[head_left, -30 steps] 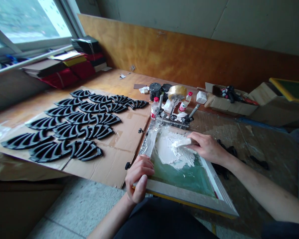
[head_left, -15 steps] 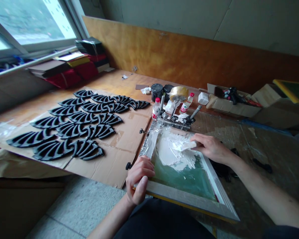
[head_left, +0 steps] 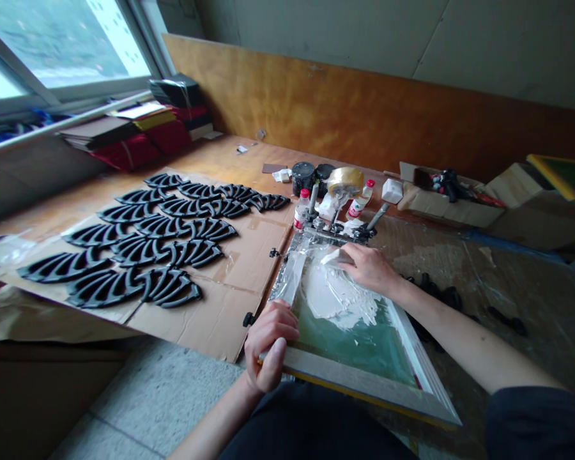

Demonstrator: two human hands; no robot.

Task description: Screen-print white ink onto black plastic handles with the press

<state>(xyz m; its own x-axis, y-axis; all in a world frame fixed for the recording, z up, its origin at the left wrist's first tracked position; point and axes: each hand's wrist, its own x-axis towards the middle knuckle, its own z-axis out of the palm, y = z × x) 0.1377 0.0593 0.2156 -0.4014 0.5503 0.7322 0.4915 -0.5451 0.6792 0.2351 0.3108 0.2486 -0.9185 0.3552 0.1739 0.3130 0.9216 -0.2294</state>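
My left hand (head_left: 271, 345) is closed around the near left corner of a screen printing frame (head_left: 364, 383), which has a green mesh (head_left: 349, 348). Thick white ink (head_left: 338, 297) is smeared over the middle and far part of the mesh. My right hand (head_left: 371, 267) grips a pale, white-coated squeegee (head_left: 336, 257) above the far end of the frame. The frame's far side meets a metal hinge clamp (head_left: 333, 236) with upright rods.
Black fan-shaped pieces (head_left: 172, 252) lie in rows on cardboard (head_left: 220, 319) at the left. Behind the clamp stand red-capped bottles (head_left: 301, 209), a tape roll (head_left: 345, 180) and black tubs (head_left: 303, 176). An open carton (head_left: 453, 204) sits at the back right.
My right hand has moved the squeegee away from me and to the left, off the middle of the ink to the far end of the screen. My left hand keeps its hold.
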